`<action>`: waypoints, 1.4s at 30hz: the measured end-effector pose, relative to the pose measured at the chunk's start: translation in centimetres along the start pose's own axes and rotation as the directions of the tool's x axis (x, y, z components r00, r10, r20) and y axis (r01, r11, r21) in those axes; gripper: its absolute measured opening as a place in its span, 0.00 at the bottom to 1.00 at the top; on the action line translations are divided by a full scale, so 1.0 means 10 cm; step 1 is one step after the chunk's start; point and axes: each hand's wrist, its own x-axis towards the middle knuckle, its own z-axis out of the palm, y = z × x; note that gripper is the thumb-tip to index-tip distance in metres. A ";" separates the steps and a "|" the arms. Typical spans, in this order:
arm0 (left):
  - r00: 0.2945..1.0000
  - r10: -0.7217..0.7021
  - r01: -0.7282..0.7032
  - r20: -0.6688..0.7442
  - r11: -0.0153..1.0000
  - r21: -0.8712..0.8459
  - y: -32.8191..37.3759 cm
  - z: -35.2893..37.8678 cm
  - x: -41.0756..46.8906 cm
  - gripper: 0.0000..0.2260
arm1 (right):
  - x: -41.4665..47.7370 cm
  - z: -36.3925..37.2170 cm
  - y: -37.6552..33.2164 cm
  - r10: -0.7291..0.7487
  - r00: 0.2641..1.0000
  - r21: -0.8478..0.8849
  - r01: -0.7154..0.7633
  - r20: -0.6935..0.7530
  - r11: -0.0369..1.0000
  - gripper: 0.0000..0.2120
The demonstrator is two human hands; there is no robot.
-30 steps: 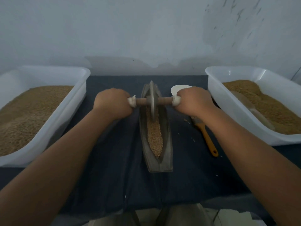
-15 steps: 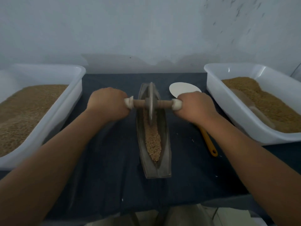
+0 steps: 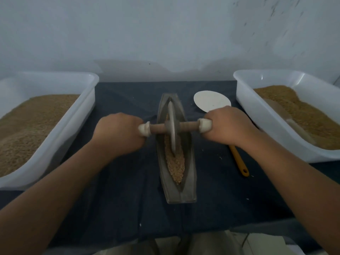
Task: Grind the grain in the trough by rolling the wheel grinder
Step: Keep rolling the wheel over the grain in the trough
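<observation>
You have a single view, worn on your head, facing forward and tilted down over the table [image 3: 128, 199]. It sits close: your forearms enter from the near corners, and your left hand [image 3: 117, 133] and right hand [image 3: 230, 126] meet at mid-frame on the wheel grinder [image 3: 172, 126]. The wide lens reaches the left tub [image 3: 81, 115] and right tub [image 3: 246, 107], both cut by the frame edges, and the wall [image 3: 147, 34] beyond the far side.
</observation>
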 end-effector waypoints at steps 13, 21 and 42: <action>0.970 0.174 -0.156 -0.172 0.981 0.113 -0.01 -0.04 -0.38 0.17 | -0.29 -0.28 0.00 -0.027 0.891 0.208 -0.076 0.453 0.975 0.16; 0.998 -0.047 0.046 0.044 0.999 0.023 0.04 -0.09 0.49 0.13 | 0.31 0.08 0.00 0.104 0.991 0.016 -0.103 -0.089 0.995 0.16; 0.992 -0.060 0.062 0.106 0.998 -0.016 0.03 -0.05 0.53 0.16 | 0.42 -0.05 -0.02 0.097 0.995 -0.026 -0.097 0.021 0.995 0.12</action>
